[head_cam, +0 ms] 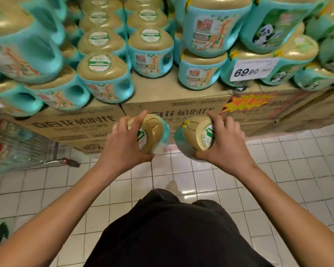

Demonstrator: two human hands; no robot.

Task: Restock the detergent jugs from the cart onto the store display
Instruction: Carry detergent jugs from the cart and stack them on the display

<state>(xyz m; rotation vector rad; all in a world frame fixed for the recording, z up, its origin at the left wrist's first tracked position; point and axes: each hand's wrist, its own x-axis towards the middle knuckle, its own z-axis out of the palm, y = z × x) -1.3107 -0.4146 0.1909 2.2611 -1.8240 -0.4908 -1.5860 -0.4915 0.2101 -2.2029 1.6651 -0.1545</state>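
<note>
while the left hand (123, 144) grips one jug (153, 130), the right hand (228, 144) grips a second jug (196, 134).

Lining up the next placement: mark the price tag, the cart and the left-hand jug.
price tag (254, 69): head view, its white face.
cart (23, 151): head view, wire side.
left-hand jug (152, 130): head view, gold cap.

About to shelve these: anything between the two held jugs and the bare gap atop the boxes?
Nothing visible does. The left hand grips the left jug, the right hand the right jug, in front of the cardboard boxes; the bare gap on top is flanked by stacked jugs.
</note>
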